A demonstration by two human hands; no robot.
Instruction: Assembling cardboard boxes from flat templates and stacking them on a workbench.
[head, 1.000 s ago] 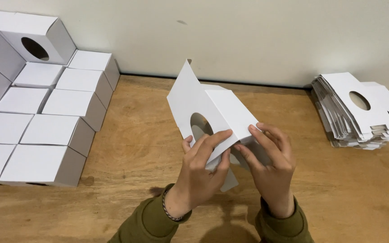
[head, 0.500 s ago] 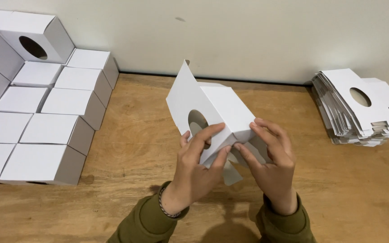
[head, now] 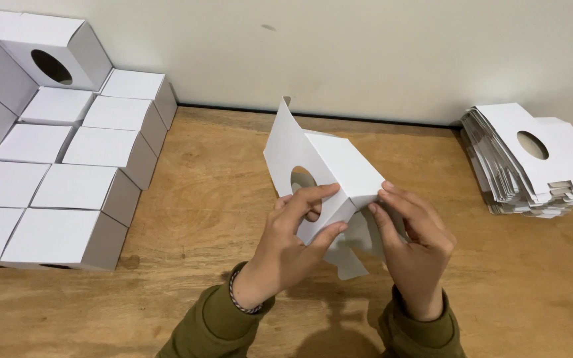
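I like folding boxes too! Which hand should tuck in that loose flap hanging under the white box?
Probably the right hand. Its fingers already sit at the near end of the half-folded box, just above the dangling flap. The left hand grips the side with the round hole, steadying it.

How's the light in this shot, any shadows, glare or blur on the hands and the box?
Head view: soft, even light, no glare on the white box; faint shadows fall on the wooden table under the left hand and right hand; everything is sharp, including the flat stack at right.
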